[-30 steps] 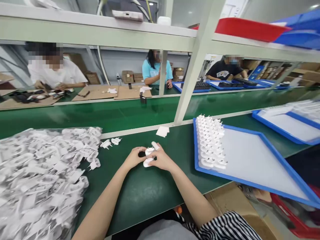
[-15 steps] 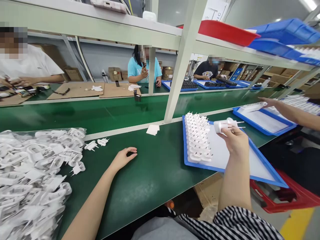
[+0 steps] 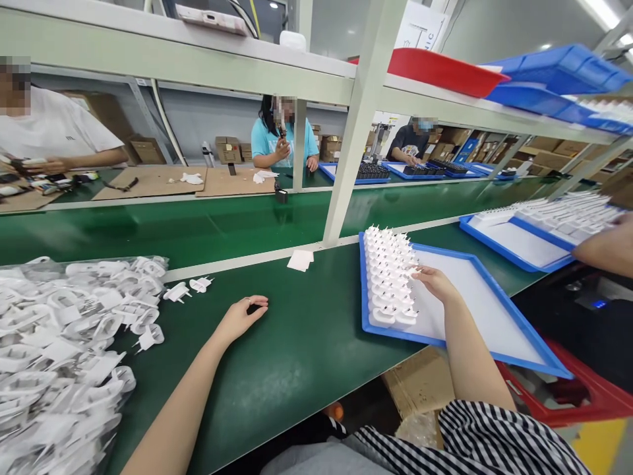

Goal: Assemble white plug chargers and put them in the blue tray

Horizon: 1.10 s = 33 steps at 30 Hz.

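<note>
My right hand (image 3: pixel 438 284) is over the blue-rimmed tray (image 3: pixel 517 316), its fingertips pinched on a white plug at the right edge of the standing group. The white plugs (image 3: pixel 390 277) stand in close rows on the tray's left side, metal pins up. My fingers partly hide the one they grip. My left hand (image 3: pixel 244 316) rests on the green table (image 3: pixel 297 356), fingers loosely curved, thumb apart, nothing in it. Left of it, a few loose white plugs (image 3: pixel 177 292) lie beside a big heap of white plugs (image 3: pixel 54 356) on clear plastic.
White paper slips (image 3: pixel 300 260) lie near the table's back rail. A post (image 3: pixel 353 125) rises behind the tray. To the right is another blue tray (image 3: pixel 514 241) with white pieces, and a co-worker's arm (image 3: pixel 606 247). Other people sit across the green belt (image 3: pixel 237 218).
My right hand has lowered from above the tray to the standing plugs, bringing the white plug it held. My left hand has stayed put. The co-worker's arm at right has drawn back.
</note>
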Each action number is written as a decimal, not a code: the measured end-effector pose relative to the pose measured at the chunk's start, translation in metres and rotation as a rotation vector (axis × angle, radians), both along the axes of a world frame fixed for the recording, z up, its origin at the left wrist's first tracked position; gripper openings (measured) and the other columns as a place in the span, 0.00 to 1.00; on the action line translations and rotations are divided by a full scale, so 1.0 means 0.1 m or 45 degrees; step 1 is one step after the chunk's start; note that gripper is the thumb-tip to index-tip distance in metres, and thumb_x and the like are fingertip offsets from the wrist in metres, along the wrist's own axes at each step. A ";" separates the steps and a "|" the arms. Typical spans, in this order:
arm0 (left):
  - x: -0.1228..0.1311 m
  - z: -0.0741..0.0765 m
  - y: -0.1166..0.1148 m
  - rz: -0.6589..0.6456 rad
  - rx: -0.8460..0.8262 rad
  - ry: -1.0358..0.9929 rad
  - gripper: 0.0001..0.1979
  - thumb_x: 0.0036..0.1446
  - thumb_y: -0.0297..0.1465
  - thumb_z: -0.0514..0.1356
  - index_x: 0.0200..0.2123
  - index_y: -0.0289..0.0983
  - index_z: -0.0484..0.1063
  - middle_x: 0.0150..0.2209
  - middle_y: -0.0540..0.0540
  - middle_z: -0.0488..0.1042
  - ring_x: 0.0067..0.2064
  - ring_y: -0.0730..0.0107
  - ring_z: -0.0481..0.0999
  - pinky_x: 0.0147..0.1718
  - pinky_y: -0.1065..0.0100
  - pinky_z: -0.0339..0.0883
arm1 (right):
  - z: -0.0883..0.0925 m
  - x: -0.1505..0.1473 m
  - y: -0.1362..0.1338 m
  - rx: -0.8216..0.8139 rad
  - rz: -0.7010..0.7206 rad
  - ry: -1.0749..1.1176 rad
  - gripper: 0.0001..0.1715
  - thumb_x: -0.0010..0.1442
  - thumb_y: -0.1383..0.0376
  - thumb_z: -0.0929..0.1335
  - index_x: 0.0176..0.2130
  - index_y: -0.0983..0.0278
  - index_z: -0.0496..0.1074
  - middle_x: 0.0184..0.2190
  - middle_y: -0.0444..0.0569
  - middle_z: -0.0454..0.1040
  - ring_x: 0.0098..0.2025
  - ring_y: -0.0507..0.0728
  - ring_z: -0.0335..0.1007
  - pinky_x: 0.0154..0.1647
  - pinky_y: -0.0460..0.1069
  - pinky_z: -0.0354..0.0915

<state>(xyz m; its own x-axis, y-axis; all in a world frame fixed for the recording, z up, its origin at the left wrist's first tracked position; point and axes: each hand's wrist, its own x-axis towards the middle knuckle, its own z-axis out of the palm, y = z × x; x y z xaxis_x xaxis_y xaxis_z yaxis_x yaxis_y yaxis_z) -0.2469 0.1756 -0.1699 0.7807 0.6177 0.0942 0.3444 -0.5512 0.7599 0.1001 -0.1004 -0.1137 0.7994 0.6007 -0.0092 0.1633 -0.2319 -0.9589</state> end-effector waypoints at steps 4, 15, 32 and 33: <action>0.00 0.00 0.00 -0.005 -0.001 -0.003 0.19 0.43 0.41 0.50 0.36 0.35 0.66 0.36 0.47 0.69 0.40 0.69 0.67 0.43 0.68 0.58 | 0.04 0.02 -0.08 -0.309 -0.034 -0.050 0.12 0.26 0.66 0.70 0.18 0.69 0.68 0.22 0.49 0.67 0.27 0.53 0.59 0.32 0.48 0.55; 0.01 0.00 0.00 0.000 0.000 0.011 0.19 0.44 0.40 0.49 0.36 0.35 0.65 0.37 0.47 0.68 0.40 0.70 0.66 0.44 0.69 0.57 | 0.06 0.11 0.13 -0.523 -0.027 -0.168 0.05 0.31 0.70 0.67 0.17 0.69 0.68 0.29 0.50 0.69 0.25 0.53 0.61 0.28 0.47 0.57; 0.01 -0.01 0.00 0.023 -0.003 0.030 0.20 0.43 0.42 0.49 0.36 0.36 0.65 0.36 0.48 0.68 0.41 0.69 0.66 0.44 0.69 0.56 | 0.07 -0.01 0.11 -0.736 0.320 -0.271 0.28 0.36 0.68 0.60 0.42 0.68 0.65 0.48 0.51 0.59 0.48 0.60 0.54 0.47 0.48 0.54; 0.00 -0.01 0.00 0.024 -0.001 0.031 0.20 0.43 0.42 0.49 0.36 0.36 0.65 0.36 0.48 0.68 0.41 0.69 0.66 0.44 0.69 0.56 | 0.08 0.00 0.08 -0.750 0.336 -0.277 0.27 0.37 0.66 0.60 0.41 0.68 0.65 0.47 0.51 0.60 0.47 0.60 0.56 0.46 0.48 0.54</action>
